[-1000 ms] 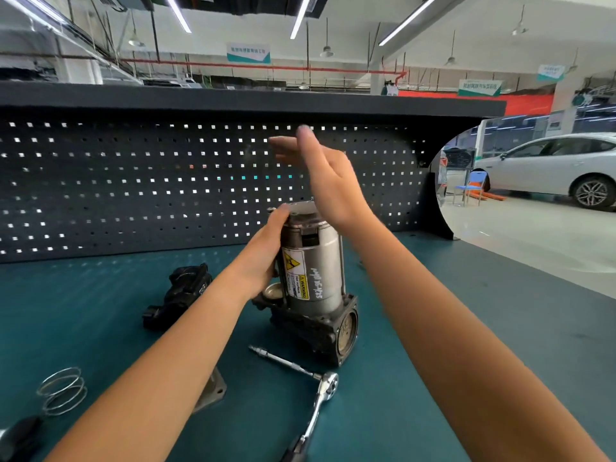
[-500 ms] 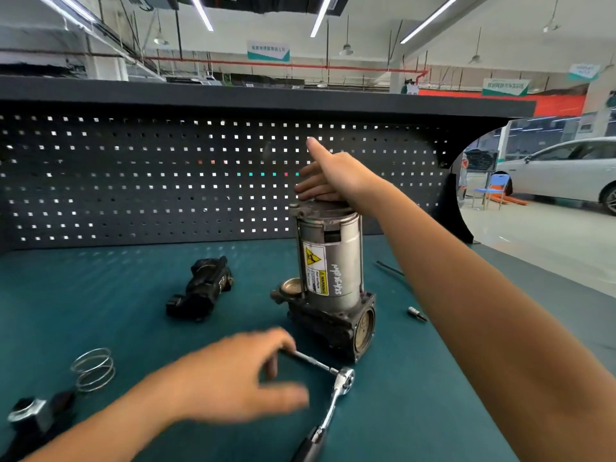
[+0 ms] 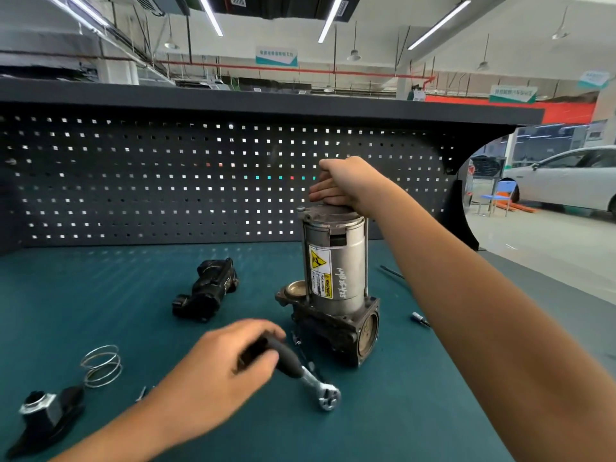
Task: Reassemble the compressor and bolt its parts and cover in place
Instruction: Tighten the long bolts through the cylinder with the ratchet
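the compressor (image 3: 335, 275) stood upright near the middle of the desk (image 3: 426, 415) - a silver motor can on a dark cast base, with 1 open round port facing the camera side. the right hand (image 3: 346, 185) sat on the top cap with its fingers bent; whether they pinched something small there or only pressed down to steady the unit, i could not tell. the left hand (image 3: 230, 361) was well apart from it, low and just in front of the base, wrapped round the black grip of the ratchet wrench (image 3: 300, 371), whose chrome head pointed toward the near right.

my read: the unit looked heavy and stiff, metal throughout, but tall on a small foot, so it would likely tip if the wrench pulled sideways at the top. the smooth can seemed a poor place to hold, and its yellow label warned of a hot surface. the safer hold looked like the flat top cap pressed straight down, or the blocky base with its square edges.

a black housing (image 3: 206, 291) lay to the left of the compressor, apart from it. a wire spring (image 3: 101, 365) lay further left and nearer, and a small bit (image 3: 420, 319) lay just right of the base.
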Demonstrator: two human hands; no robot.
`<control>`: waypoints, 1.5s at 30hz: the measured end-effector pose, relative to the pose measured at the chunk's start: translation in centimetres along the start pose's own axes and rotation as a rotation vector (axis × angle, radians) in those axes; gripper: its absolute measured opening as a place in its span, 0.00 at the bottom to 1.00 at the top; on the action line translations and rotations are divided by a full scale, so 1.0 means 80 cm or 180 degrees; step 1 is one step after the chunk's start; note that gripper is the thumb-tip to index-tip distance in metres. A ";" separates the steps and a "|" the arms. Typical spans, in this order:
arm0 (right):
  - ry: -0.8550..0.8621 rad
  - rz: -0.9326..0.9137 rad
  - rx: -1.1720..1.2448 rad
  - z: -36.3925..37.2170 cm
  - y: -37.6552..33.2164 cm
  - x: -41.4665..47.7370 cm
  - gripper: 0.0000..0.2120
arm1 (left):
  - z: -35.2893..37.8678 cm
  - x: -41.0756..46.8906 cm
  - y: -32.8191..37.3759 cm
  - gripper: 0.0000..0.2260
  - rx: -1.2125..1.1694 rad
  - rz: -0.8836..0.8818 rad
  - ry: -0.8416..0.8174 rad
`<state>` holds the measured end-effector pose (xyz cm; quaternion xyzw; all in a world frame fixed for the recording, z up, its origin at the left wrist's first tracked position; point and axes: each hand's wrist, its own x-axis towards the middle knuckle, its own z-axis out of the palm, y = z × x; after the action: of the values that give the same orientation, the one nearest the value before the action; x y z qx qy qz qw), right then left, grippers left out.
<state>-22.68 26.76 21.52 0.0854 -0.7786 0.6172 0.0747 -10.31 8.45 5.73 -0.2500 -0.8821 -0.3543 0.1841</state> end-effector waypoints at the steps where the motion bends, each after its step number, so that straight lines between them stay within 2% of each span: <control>1: -0.0014 -0.0014 0.0009 0.000 0.000 0.001 0.17 | -0.006 0.003 0.001 0.09 -0.0149 0.0054 0.0203; 3: -0.0045 -0.0036 0.0014 0.000 0.002 0.002 0.17 | -0.017 0.010 0.002 0.03 -0.0440 0.0050 0.0452; 6: -0.0088 -0.0076 -0.0076 0.001 0.004 0.006 0.19 | -0.022 0.019 0.002 0.05 -0.0882 0.0058 0.0609; 9: -0.0080 -0.0146 -0.0322 0.004 0.003 0.008 0.21 | -0.012 0.030 0.001 0.06 -0.1168 -0.0006 0.0302; 12: 0.0014 -0.0252 -0.0592 0.009 0.003 0.010 0.22 | 0.008 0.034 0.002 0.13 -0.1558 -0.0036 -0.0182; 15: 0.0079 -0.0325 -0.0701 0.012 0.004 0.012 0.23 | 0.023 0.037 0.006 0.16 -0.2365 -0.0389 -0.0448; 17: 0.0097 -0.0394 -0.0738 0.011 0.007 0.013 0.21 | 0.025 0.039 0.006 0.17 -0.2557 -0.0570 -0.0437; 21: 0.0157 -0.0496 -0.0835 0.010 0.011 0.014 0.22 | 0.025 0.038 -0.003 0.14 -0.2259 -0.0644 -0.0465; 24: 0.0154 -0.0516 -0.0844 0.011 0.010 0.012 0.23 | 0.030 0.027 -0.013 0.01 -0.1650 -0.0699 -0.0763; 26: 0.0147 -0.0574 -0.0851 0.010 0.011 0.010 0.21 | 0.031 0.018 -0.022 0.07 -0.1182 -0.0646 -0.0861; 29: 0.0162 -0.0648 -0.0941 0.010 0.012 0.008 0.17 | 0.023 0.012 -0.032 0.06 -0.0305 -0.0456 -0.0764; 30: 0.0161 -0.0664 -0.0955 0.010 0.013 0.007 0.15 | 0.021 0.012 -0.035 0.06 -0.0120 -0.0503 -0.0891; 31: 0.0158 -0.0667 -0.0946 0.009 0.013 0.006 0.14 | 0.018 0.012 -0.035 0.11 -0.0036 -0.0598 -0.1079; 33: 0.0146 -0.0634 -0.0888 0.009 0.013 0.006 0.14 | 0.016 0.011 -0.037 0.16 -0.0171 -0.0909 -0.1471; 35: 0.0140 -0.0586 -0.0848 0.008 0.013 0.005 0.14 | 0.019 0.009 -0.039 0.10 -0.0530 -0.1032 -0.1596; 38: 0.0146 -0.0583 -0.0869 0.008 0.014 0.005 0.13 | 0.027 0.004 -0.039 0.03 -0.0659 -0.1128 -0.1609; 42: 0.0143 -0.0626 -0.0907 0.007 0.014 0.005 0.13 | 0.037 -0.001 -0.037 0.02 -0.0827 -0.1298 -0.1456; 45: 0.0149 -0.0615 -0.0949 0.007 0.014 0.006 0.14 | 0.030 0.008 -0.026 0.04 -0.1717 -0.1428 -0.0963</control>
<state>-23.44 26.46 20.49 0.1335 -0.8477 0.4867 0.1636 -12.36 9.09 3.28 -0.1395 -0.8071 -0.5644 -0.1027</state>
